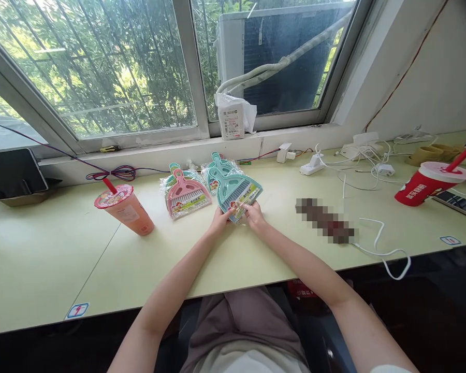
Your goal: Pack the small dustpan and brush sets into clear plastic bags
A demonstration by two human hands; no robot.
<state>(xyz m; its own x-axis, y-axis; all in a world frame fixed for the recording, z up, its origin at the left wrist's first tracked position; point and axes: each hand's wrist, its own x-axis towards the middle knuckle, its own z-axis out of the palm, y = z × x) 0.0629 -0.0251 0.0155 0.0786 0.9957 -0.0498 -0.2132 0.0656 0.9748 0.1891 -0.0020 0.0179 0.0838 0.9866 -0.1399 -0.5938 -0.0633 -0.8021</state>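
Between my two hands is a teal mini dustpan and brush set [238, 194] in clear plastic wrap with a printed label. My left hand [220, 220] grips its lower left edge, and my right hand [255, 215] pinches its lower right part. Just behind it lies another wrapped teal dustpan set [217, 167], partly covered by the held one. To the left rests a pink dustpan set [186, 192], also wrapped, with a green handle showing behind it.
A pink drink cup [129, 210] with a red straw leans at left, near a tablet [13, 173]. At right are a red cup [427, 184], white cables [376, 254], a power strip [312, 165] and a pixelated item [326, 221]. A small box [233, 122] stands on the windowsill.
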